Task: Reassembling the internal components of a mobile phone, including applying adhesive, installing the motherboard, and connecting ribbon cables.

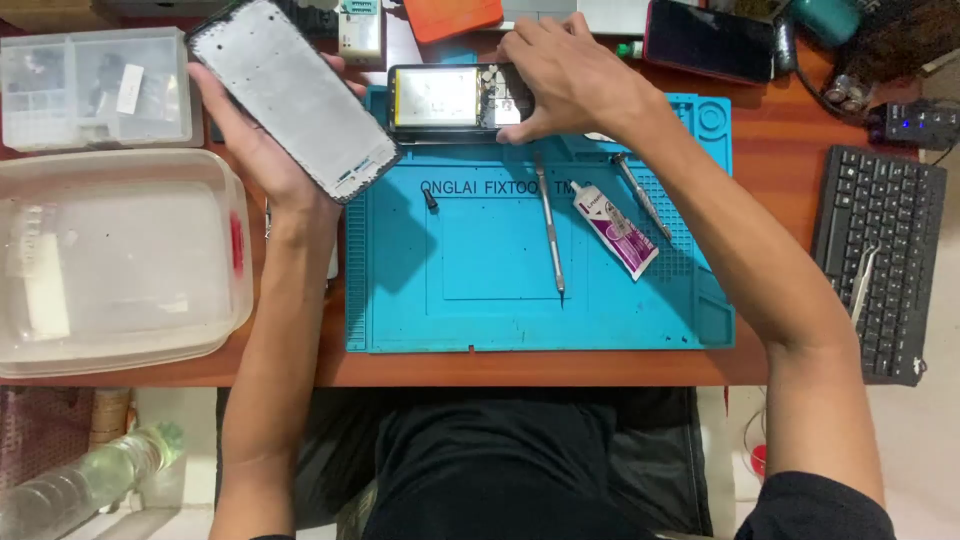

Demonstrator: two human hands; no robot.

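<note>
My left hand (255, 140) holds a phone screen panel (290, 90) tilted, its grey inner side facing me, above the left edge of the blue repair mat (480, 300). My right hand (565, 75) rests on an opened phone body (445, 98) with its battery showing, lying at the mat's top edge; the fingers grip its right end. On the mat lie a slim metal tool (549, 232), a second metal tool (640, 195), a white and purple glue tube (615, 228) and a small black bit (430, 199).
Two clear plastic boxes (120, 260) (95, 88) stand at the left. A black keyboard (880, 260) with tweezers (862, 285) on it is at the right. A dark phone (710, 40), an orange item (452, 17) and other gear line the back edge.
</note>
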